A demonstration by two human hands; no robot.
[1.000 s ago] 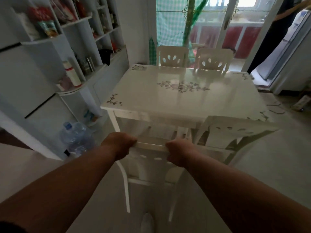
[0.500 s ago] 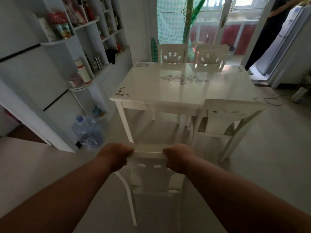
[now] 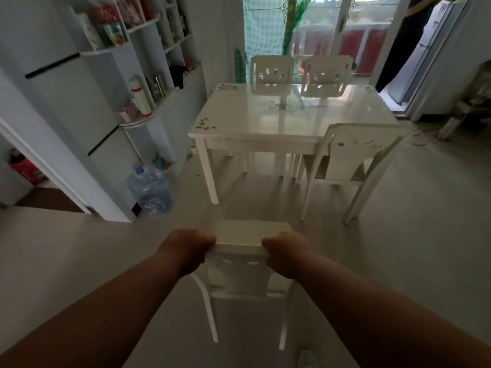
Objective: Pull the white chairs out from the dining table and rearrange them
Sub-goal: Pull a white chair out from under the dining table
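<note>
While the left hand (image 3: 187, 247) and the right hand (image 3: 288, 253) both hold tight to the top of one white chair (image 3: 245, 264), it stands on the floor, well apart from the desk (image 3: 265, 126). Three more chairs wait at the desk. The held chair's front legs are hidden.
</note>
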